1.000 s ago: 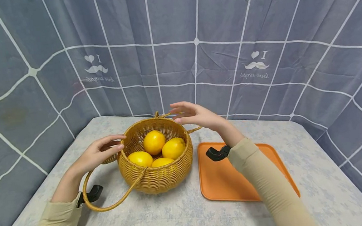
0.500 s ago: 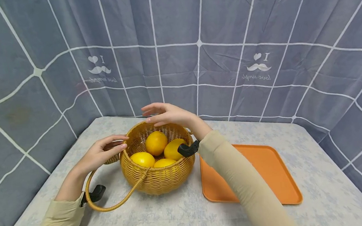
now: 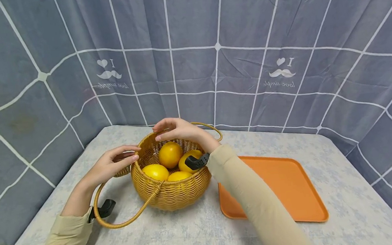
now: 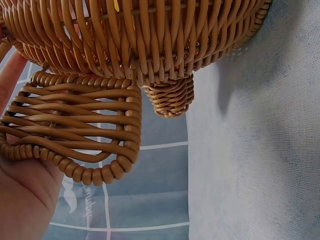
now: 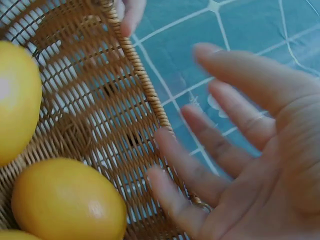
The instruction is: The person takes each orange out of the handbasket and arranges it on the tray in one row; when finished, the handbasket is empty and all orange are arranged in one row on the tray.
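Currently: right hand (image 3: pixel 179 129) open, fingers spread over wicker basket (image 3: pixel 172 190) rim at table centre — holding nothing. Left hand (image 3: pixel 110 167) gripping woven side handle (image 4: pixel 75 132). Lemons (image 3: pixel 169 154) partly hidden by right forearm.

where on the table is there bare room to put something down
The orange tray right of the wicker basket is bare. Bare tablecloth lies in front of the basket, between the two sleeves, and behind the tray toward the curtain. It is crowded at the basket: four yellow fruits fill it, the left hand is at its side and the right hand is over it.
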A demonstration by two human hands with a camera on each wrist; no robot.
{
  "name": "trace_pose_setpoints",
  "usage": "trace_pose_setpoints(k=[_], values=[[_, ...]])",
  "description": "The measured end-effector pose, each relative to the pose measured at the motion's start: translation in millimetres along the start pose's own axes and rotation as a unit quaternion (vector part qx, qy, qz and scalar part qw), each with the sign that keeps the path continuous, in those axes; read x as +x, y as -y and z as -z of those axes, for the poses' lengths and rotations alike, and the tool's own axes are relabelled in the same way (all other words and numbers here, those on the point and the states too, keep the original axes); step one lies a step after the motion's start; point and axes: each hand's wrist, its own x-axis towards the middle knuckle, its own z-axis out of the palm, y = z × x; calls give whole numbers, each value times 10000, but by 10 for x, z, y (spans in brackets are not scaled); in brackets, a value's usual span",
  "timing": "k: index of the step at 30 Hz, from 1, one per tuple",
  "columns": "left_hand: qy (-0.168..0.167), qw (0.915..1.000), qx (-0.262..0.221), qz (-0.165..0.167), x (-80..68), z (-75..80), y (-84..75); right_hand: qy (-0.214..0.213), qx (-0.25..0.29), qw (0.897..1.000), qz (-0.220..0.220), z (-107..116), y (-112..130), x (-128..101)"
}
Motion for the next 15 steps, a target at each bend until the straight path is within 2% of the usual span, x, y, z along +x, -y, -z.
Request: trace_pose_setpoints(k=[9, 15], values=[[-18, 10000, 4, -14, 14, -12, -6, 413, -310, 9981, -338, -16, -191, 45], [-5, 10000, 56, -6, 20, -12, 2, 857, -1239, 9874, -493, -8, -226, 50]])
